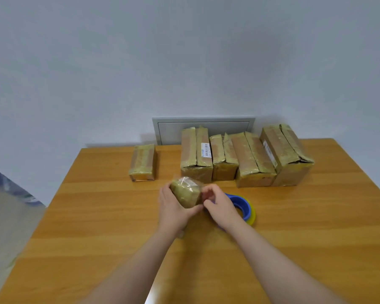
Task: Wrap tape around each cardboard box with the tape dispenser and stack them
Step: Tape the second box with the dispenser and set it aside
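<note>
A small cardboard box (186, 193) wrapped in yellowish tape is held just above the wooden table (97, 216), at its middle. My left hand (173, 210) grips it from the left and below. My right hand (219, 205) has its fingers curled at the box's right edge, and it seems to hold the blue tape dispenser (242, 206) with its yellow roll, which sits right behind it. Whether the fingers pinch tape is unclear.
Several taped cardboard boxes stand in a row (246, 159) along the table's far edge, and one smaller box (142, 162) stands apart at the left. A grey wall panel (203, 125) is behind them. Bare tabletop lies in front and at both sides.
</note>
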